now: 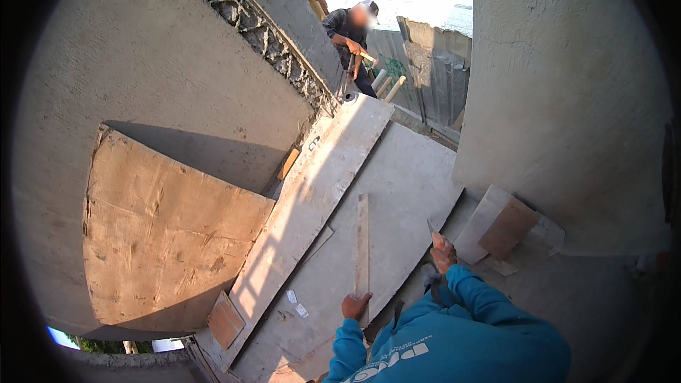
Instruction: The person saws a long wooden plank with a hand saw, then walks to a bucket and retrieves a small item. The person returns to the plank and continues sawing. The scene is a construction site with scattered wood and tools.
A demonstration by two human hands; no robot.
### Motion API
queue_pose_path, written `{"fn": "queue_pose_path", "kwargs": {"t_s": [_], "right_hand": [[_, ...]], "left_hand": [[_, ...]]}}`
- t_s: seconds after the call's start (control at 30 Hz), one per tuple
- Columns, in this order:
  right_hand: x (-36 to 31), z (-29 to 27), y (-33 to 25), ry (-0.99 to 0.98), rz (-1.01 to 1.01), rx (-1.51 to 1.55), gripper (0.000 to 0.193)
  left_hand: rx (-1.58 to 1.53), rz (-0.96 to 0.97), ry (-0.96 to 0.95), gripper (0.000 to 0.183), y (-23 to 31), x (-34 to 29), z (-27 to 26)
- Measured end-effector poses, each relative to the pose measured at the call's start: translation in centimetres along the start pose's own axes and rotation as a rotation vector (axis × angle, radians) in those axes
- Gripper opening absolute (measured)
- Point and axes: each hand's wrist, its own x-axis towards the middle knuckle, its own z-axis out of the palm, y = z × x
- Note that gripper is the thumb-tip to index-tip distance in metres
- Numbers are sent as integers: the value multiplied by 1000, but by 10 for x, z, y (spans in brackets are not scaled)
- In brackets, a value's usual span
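Near the lower middle, my left hand (356, 306) is closed around the near end of a long, narrow wooden strip (363, 241). The strip points away from me across a grey concrete slab (418, 163). Farther right, my right hand (443, 254) grips a thin pointed metal tool (430, 227) whose tip points up and away. Its handle is hidden in my fingers, so I cannot tell the exact kind. Both my sleeves are blue. Two small white paper pieces (301, 310) lie on the slab left of my left hand.
A long raised plank-like ledge (312, 170) borders the slab on the left, beside a large curved plywood sheet (170, 227). Brown and pale tiles (509, 228) lie at right. A co-worker (349, 35) stands beyond the far end, holding a yellow-handled tool. Plastered walls rise on both sides.
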Motion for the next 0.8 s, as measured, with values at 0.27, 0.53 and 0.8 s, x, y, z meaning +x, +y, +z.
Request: {"fn": "queue_pose_path", "kwargs": {"t_s": [0.27, 0.53, 0.8], "right_hand": [[-2, -11, -12, -25, 53, 48, 59], [4, -22, 3, 25, -48, 40, 58], [3, -33, 5, 31, 92, -19, 62]], "left_hand": [[-64, 60, 51, 69, 14, 3, -5], [-117, 113, 61, 74, 53, 15, -16], [-169, 138, 109, 71, 70, 39, -12]]}}
